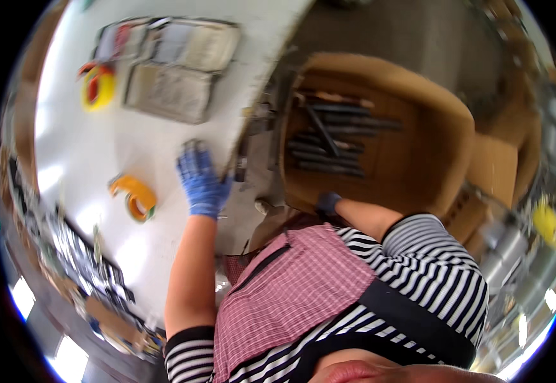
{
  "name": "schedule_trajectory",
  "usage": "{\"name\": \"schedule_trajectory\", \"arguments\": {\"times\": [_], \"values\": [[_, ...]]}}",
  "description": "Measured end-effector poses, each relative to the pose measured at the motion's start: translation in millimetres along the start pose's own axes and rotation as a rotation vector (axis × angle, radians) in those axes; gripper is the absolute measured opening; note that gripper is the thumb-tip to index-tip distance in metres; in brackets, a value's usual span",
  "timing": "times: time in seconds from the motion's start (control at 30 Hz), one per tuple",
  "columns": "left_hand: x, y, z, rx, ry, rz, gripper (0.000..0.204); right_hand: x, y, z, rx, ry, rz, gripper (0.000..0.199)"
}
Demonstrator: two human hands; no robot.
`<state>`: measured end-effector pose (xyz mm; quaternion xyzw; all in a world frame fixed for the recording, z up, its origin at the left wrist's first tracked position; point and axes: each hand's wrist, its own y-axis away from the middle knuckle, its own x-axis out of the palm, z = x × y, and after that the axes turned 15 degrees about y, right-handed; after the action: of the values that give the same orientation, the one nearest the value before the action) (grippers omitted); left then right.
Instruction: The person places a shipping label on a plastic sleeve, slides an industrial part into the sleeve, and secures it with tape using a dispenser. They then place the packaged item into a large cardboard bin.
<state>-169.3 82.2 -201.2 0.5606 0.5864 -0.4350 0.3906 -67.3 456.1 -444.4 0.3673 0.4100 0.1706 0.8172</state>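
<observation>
My left hand [202,182], in a blue knit glove, rests palm down near the edge of the white table [156,255]. Its fingers are stretched out and nothing is in them. My right hand [329,203], in a darker glove, is at the near wall of an open cardboard box [418,166]. That hand is small and blurred, and its fingers are hidden, so its grip does not show. Inside the box, several long dark rod-like pieces [335,153] lie in a heap, one slanting across the others.
An orange tape dispenser [134,196] lies left of my left hand. Farther off are a yellow tape roll [99,88] and an open, worn grey case [169,92] with compartments. Dark strips [92,258] line the table's left side. Another cardboard box [492,167] stands at the right.
</observation>
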Motion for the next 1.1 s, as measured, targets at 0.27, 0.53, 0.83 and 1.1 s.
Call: {"name": "schedule_trajectory", "arguments": {"times": [0.27, 0.53, 0.83, 1.1], "values": [[1.9, -16.4, -8.5, 0.028, -0.084, 0.053, 0.104, 36.6, -35.8, -32.6, 0.328, -0.437, 0.112, 0.039], [3.9, -16.2, -19.0, 0.059, -0.114, 0.101, 0.098, 123.7, -115.8, -124.1, 0.462, -0.018, 0.174, 0.031], [14.8, 0.2, -5.2, -0.051, -0.032, 0.164, 0.097, 11.5, -186.8, -226.8, 1.236, -0.867, -0.407, 0.042], [4.8, 29.1, 15.5, -0.23, 0.027, 0.212, 0.083, 1.8, -187.6, -273.4, 0.915, -0.64, -0.229, 0.055]]}}
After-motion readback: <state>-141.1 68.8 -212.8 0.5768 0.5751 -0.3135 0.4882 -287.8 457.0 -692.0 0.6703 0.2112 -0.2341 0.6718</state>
